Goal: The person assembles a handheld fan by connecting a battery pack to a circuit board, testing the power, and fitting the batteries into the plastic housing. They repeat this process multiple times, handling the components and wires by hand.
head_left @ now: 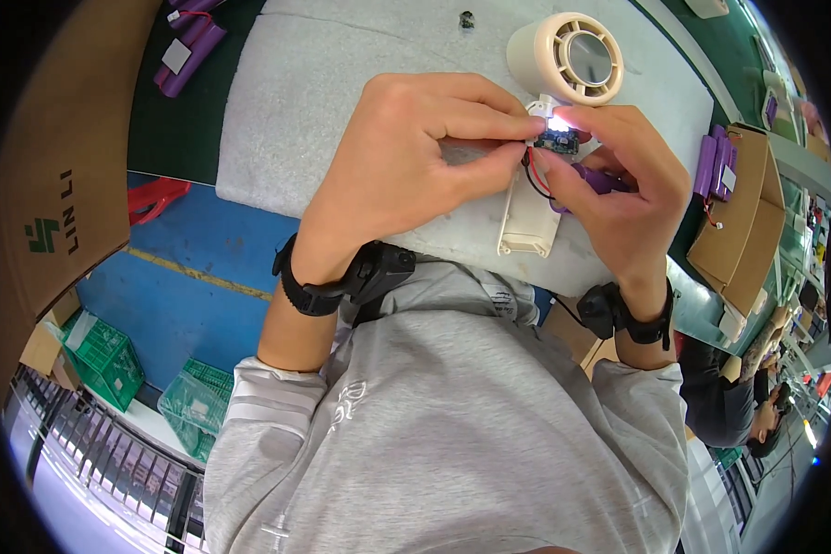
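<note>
A cream handheld fan lies on the pale foam mat, its round fan head (588, 57) at the far side and its opened handle shell (526, 226) pointing toward me. Over the handle, a small circuit board (558, 140) has a bright white light on it. My left hand (425, 152) is closed, thumb and fingertips pinching a small wire connector at the board's left edge. Red and black wires (537, 175) hang from there. My right hand (630, 171) is closed around the board's right side, with a purple battery (602, 179) partly hidden under its fingers.
More purple batteries lie at the far left (190, 57) and beside an open cardboard box (740, 222) on the right. A large carton (65, 185) stands at left, near a red-handled tool (157, 198). Green crates (103, 360) sit lower left. Another person (729, 397) works at right.
</note>
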{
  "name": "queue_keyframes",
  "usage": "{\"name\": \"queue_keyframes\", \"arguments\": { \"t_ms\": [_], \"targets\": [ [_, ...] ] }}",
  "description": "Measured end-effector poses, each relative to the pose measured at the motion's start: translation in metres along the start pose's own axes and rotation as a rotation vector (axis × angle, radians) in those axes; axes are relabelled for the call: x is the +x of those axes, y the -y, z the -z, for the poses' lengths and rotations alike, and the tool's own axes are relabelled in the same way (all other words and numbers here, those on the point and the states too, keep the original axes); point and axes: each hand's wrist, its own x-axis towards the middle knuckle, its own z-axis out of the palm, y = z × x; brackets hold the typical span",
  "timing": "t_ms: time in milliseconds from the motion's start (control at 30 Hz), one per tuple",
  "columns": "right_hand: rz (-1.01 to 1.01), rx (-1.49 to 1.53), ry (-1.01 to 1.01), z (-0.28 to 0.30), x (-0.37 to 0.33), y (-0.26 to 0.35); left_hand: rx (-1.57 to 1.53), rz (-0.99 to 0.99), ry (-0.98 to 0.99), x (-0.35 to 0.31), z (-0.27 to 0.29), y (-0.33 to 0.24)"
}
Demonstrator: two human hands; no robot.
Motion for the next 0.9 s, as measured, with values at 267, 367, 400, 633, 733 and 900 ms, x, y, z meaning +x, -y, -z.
{"name": "queue_keyframes", "arguments": {
  "t_ms": [267,367,400,633,733,900],
  "targets": [
    [0.028,-0.09,-0.082,-0.004,0.006,0.005,0.131,-0.066,-0.041,0.001,-0.004,-0.002],
    [0.018,-0.086,-0.087,-0.005,0.006,0.004,0.117,-0.047,-0.058,0.001,-0.004,-0.002],
    [0.016,-0.084,-0.09,-0.006,0.006,0.004,0.117,-0.046,-0.06,0.001,-0.004,-0.002],
    [0.021,-0.08,-0.038,-0.004,0.003,0.003,0.107,-0.083,-0.082,0.001,-0.005,0.0],
    [-0.016,-0.031,0.002,-0.003,0.002,0.004,0.099,-0.062,-0.056,-0.001,-0.004,0.0],
    [-0.245,0.212,-0.013,-0.003,0.001,0.01,-0.115,-0.013,-0.064,-0.003,-0.012,0.003]
  ]
}}
